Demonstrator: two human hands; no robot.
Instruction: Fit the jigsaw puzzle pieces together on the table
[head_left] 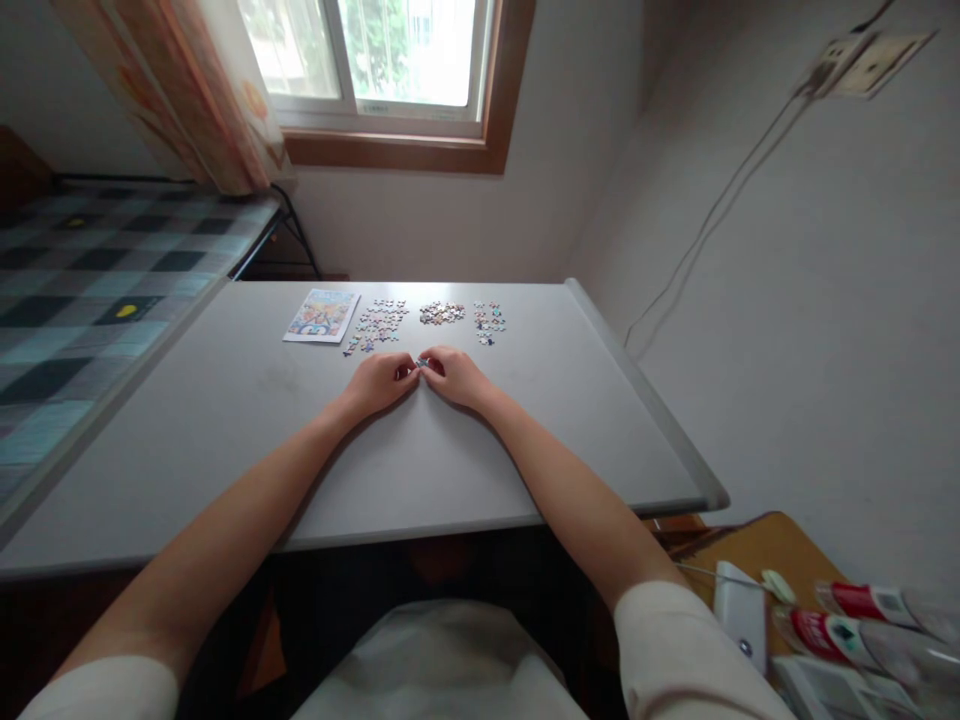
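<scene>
- Your left hand (381,383) and right hand (455,376) meet near the middle of the table (225,430), fingertips almost together.
- Left fingers: narrow, thumb and fingertips pinched at a small bluish puzzle bit (422,363).
- Right fingers: also narrow, pinched at the same bit from your right side. Can't tell if it's one piece or two joined; fingers cover most of it.
- The bit sits between your two sets of fingertips, just on your side of the loose pieces.
- Beyond your left hand: left group (385,322), pieces spread in rough rows, mostly apart.
- Straight beyond your fingertips: centre pile (442,313), pieces heaped close, many touching or overlapping.
- Beyond your right hand: right group (490,324), smaller, loosely spread.
- Picture sheet (322,316) lies flat to the left of the left group, penguin-like figure at its near edge.
- Both your forearms reach in over the table's near edge; the hands look to be resting at the tabletop.
</scene>
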